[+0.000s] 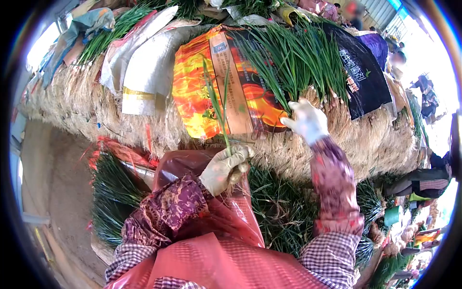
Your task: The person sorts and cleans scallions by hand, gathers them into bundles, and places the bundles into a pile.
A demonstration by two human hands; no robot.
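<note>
My left hand [226, 168], in a pale glove, is closed round the lower end of a thin green stalk [220, 108] that points up and away from me. Thin roots hang below the fist. My right hand [308, 120], also gloved, reaches forward with thumb and fingers apart, holding nothing that I can see. Just beyond it lies a pile of long green stalks [301, 58], their pale root ends toward me. Those stalks rest on an orange and black printed sack [197, 86] and beside a black sack [361, 72].
A long heap of pale roots [288, 154] runs across the front. White sacks [149, 67] cover its left part. Green bundles [113, 192] and red netting [125, 149] lie at the lower left. Leaves [279, 207] cover the floor ahead of me. Other people are at the right.
</note>
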